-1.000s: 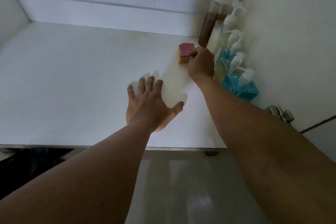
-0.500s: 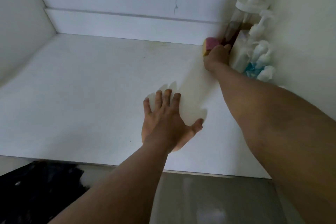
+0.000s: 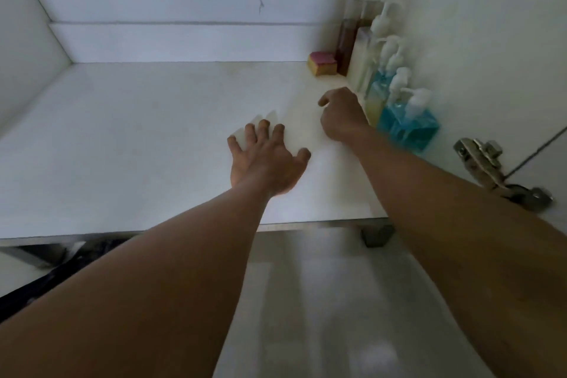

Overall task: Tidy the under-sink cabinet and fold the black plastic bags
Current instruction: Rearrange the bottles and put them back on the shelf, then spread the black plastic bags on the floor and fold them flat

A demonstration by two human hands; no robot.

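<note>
head view: left hand (image 3: pixel 267 159) lies flat on the cabinet floor (image 3: pixel 122 147), fingers spread and straight, gripping nothing. right hand (image 3: pixel 342 113) hovers just beside the pump bottles (image 3: pixel 399 92), fingers loosely curled, nothing seen in it. sponge (image 3: pixel 322 64) sits in the back right corner, touching the tallest bottle. bottles stand in a row along the right wall. a dark mass at lower left, outside the cabinet, is judged to be the black plastic bags (image 3: pixel 76 258); blurred, unfolded. assessment: cabinet tidying looks near done; the next move calls for both hands to withdraw to the bags and begin folding.
</note>
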